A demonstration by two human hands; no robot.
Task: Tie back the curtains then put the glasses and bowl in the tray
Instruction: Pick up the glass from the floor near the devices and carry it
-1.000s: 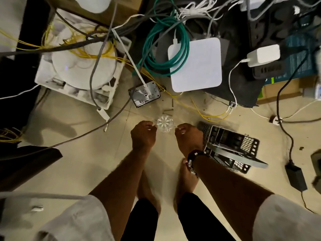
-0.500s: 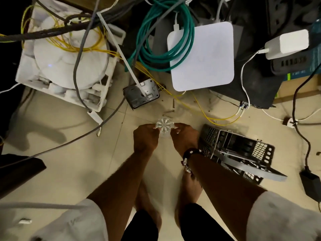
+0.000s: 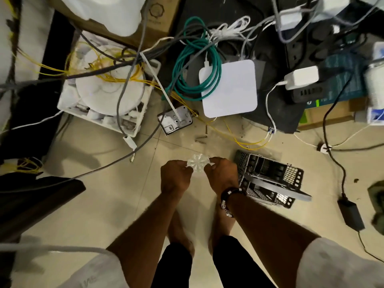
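A small clear glass bowl point(image 3: 197, 162) with a ribbed star pattern hangs between my two hands above the tiled floor. My left hand point(image 3: 175, 176) pinches its left rim with curled fingers. My right hand point(image 3: 221, 175), with a beaded bracelet at the wrist, pinches the right rim. Both forearms reach down from the bottom of the view, and my bare feet stand below them. No curtains, glasses or serving tray are in view.
A black mesh basket point(image 3: 270, 177) lies on the floor just right of my right hand. Ahead lie a white square box point(image 3: 229, 90), a green cable coil point(image 3: 197, 65), a metal lock plate point(image 3: 175, 121), loose screws point(image 3: 201, 139), a white round device point(image 3: 108, 88) and tangled cables.
The camera view has shifted and tilted back, so more of the far clutter shows. Both hands still hold the bowl in the same grip, slightly lower in the view.
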